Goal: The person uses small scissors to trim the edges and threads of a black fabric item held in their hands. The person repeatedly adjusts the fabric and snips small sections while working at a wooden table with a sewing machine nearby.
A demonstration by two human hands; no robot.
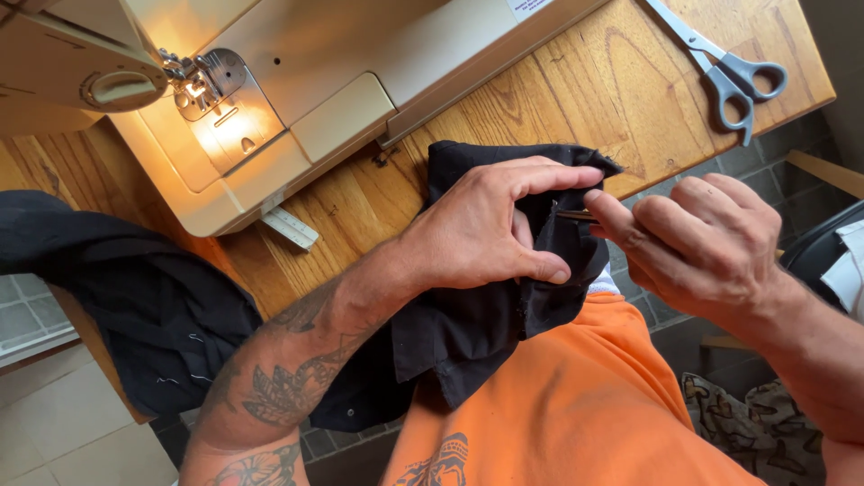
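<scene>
My left hand (490, 229) pinches a fold of black fabric (477, 315) between thumb and fingers, the index finger stretched along the top of the fold and the thumb pressing from below, so the cloth stands up in a ridge just in front of my chest. My right hand (706, 243) is closed around a small slim tool (576, 215) whose thin dark tip pokes out from between my fingers and meets the fabric right beside my left index fingertip; most of the tool is hidden in my grip, so I cannot tell exactly what kind it is. The black fabric hangs down from my left hand over my orange shirt (585, 405), and more of it trails to my left, draped over the edge of the wooden table (585, 90), where short pale threads show on the dark cloth. On the table sits a cream sewing machine (297, 81) with its lamp lit over the needle plate (216, 85), well apart from my hands. A pair of grey-handled scissors (729, 67) lies near the far right corner of the table, blades pointing away from the edge. A small white ruler (290, 227) rests just beside the machine's base, near the table edge.
</scene>
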